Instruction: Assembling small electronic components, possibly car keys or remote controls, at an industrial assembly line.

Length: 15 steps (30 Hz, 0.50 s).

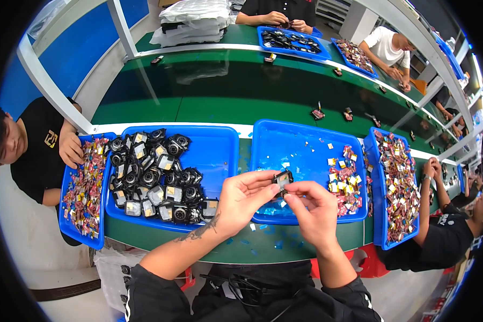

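Observation:
A small black watch case [283, 178], squarish with a pale grey inside, is tilted up in front of me. My left hand [240, 194] grips it by its left edge between thumb and fingers. At its lower right side my right hand [312, 208] is closed in a pinch on the case; whether a smaller part is also between those fingertips I cannot make out. Beneath my hands lies a blue tray [263, 131] with pink, yellow and white small parts [344, 182] heaped at its right. To the left, another blue tray [220, 140] holds many similar black cases [158, 177].
Trays of pink-wrapped parts stand at far left [86, 188] and right [397, 182]. Beyond runs a green conveyor belt [209, 96] carrying scattered small pieces. Blue film scraps [278, 244] litter the green table edge. Co-workers sit left, right and across. White metal posts [53, 80] frame the bench.

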Available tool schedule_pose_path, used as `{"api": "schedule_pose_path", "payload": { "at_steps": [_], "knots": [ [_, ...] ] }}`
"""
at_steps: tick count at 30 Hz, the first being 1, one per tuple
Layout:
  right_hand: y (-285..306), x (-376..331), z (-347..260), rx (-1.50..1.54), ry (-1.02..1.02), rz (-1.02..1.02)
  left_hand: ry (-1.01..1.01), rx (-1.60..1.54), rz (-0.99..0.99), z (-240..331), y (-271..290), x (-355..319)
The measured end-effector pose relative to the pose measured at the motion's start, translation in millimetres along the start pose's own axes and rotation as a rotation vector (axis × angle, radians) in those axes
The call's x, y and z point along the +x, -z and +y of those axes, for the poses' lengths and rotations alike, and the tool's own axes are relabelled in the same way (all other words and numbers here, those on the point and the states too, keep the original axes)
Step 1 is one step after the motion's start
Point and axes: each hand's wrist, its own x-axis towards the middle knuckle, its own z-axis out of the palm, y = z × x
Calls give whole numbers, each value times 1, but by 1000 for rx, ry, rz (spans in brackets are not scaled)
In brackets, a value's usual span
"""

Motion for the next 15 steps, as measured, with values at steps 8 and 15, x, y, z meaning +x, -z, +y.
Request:
{"api": "schedule_pose_path", "payload": {
  "at_steps": [8, 15],
  "knots": [
    [4, 8, -17, -233, 178, 4, -52, 63, -116, -3, -1, -5],
    [4, 5, -20, -254, 162, 61, -115, -3, -155, -3, -4, -7]
  ]
}}
